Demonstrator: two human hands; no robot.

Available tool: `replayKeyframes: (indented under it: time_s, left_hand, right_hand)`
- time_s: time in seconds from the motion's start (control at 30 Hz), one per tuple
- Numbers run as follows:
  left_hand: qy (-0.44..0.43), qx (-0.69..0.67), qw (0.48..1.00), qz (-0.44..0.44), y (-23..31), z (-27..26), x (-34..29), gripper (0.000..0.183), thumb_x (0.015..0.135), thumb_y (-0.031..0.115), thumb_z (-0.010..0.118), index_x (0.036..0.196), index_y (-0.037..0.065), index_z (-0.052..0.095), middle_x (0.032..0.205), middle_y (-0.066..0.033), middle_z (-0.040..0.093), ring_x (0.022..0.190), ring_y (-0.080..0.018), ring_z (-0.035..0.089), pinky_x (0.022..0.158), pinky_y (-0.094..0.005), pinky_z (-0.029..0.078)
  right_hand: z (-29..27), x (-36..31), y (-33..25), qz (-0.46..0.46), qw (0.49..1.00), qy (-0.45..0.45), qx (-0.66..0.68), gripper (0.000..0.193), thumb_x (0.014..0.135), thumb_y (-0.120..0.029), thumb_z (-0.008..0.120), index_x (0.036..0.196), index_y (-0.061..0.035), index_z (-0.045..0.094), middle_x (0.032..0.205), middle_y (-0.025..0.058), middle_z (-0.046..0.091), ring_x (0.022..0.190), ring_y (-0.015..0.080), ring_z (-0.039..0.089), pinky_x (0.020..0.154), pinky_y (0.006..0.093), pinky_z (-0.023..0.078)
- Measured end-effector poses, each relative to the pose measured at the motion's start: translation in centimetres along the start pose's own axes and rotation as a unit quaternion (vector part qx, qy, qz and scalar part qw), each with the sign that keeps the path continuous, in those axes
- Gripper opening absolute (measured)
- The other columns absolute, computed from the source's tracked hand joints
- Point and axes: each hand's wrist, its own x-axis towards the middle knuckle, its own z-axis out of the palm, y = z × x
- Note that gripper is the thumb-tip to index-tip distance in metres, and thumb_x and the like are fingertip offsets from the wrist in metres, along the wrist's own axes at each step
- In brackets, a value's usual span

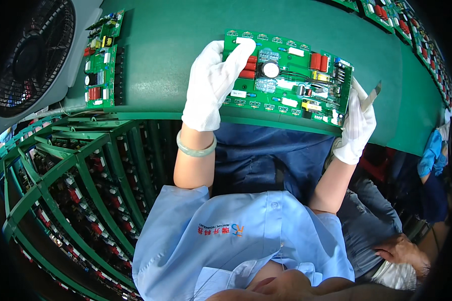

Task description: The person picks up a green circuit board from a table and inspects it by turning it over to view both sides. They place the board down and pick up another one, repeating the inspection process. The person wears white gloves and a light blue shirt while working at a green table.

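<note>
A green circuit board (299, 85) is held tilted above the near edge of the green table, its component side in view. It carries red blocks, a round black-and-white capacitor, yellow transformers and a smaller board upright at its right end. My left hand (211, 85), in a white glove, grips the left end with the thumb over the top face. The gloved right hand (357, 128) supports the right end beside the upright board. A pointed metal blade (371, 95) juts from between the right fingers; its handle is hidden in the hand.
More circuit boards (101, 65) lie at the table's left, beside a large fan (35, 60). A row of boards (419, 42) lines the far right edge. A green rack (80, 158) filled with boards stands lower left. Another person's hand (402, 253) is at lower right.
</note>
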Motion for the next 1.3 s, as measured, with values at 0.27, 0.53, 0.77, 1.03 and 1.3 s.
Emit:
replayKeyframes:
  time_s: [0.27,0.53,0.77,1.03,1.3]
  left_hand:
    - [-0.013,-0.105,0.994,0.016,-1.0,0.2,-0.5,0.027,0.094,0.022,0.067,0.108,-0.001,0.063,0.095,-0.0055,0.069,0.079,-0.0081,0.064,0.070,-0.0222,0.052]
    - [-0.005,-0.123,0.992,0.014,0.1,0.1,-1.0,0.028,0.092,0.018,0.070,0.106,-0.004,0.061,0.088,-0.0033,0.067,0.075,-0.0046,0.060,0.067,-0.0207,0.050]
    - [-0.016,-0.127,0.991,0.031,-0.3,-0.1,-0.9,0.026,0.092,0.016,0.070,0.107,-0.003,0.061,0.092,-0.0031,0.067,0.079,-0.0052,0.061,0.069,-0.0211,0.051]
    - [-0.033,-0.142,0.988,0.050,-0.8,-0.4,-1.1,0.027,0.091,0.011,0.070,0.111,-0.004,0.059,0.098,-0.0064,0.068,0.082,-0.0088,0.064,0.072,-0.0238,0.055]
    - [-0.037,-0.167,0.983,0.069,-1.1,-0.4,-1.2,0.028,0.090,0.008,0.071,0.111,-0.005,0.058,0.097,-0.0075,0.068,0.082,-0.0092,0.065,0.072,-0.0242,0.055]
  right_hand:
    - [-0.2,-0.1,0.4,-0.031,0.998,0.010,0.049,0.029,0.097,-0.003,0.057,0.123,0.0088,0.061,0.108,0.0067,0.066,0.087,0.0056,0.058,0.078,0.0182,0.045]
    - [-0.4,-0.1,0.5,-0.034,0.998,0.021,0.045,0.030,0.097,-0.004,0.057,0.125,0.0069,0.061,0.101,0.0035,0.068,0.066,-0.0005,0.049,0.056,0.0142,0.034]
    - [-0.4,-0.4,-0.1,-0.030,0.999,0.025,-0.004,0.030,0.096,-0.006,0.058,0.124,0.0049,0.062,0.091,0.0003,0.067,0.051,-0.0029,0.036,0.045,0.0154,0.022]
    - [-0.3,-0.4,-0.1,-0.045,0.999,0.027,0.005,0.029,0.096,-0.006,0.058,0.122,0.0073,0.062,0.103,0.0090,0.071,0.047,-0.0039,0.038,0.042,0.0144,0.026]
    - [-0.2,-0.6,0.2,-0.038,0.998,0.036,0.018,0.031,0.097,-0.007,0.057,0.124,0.0082,0.059,0.094,0.0043,0.070,0.050,-0.0026,0.039,0.045,0.0150,0.027]
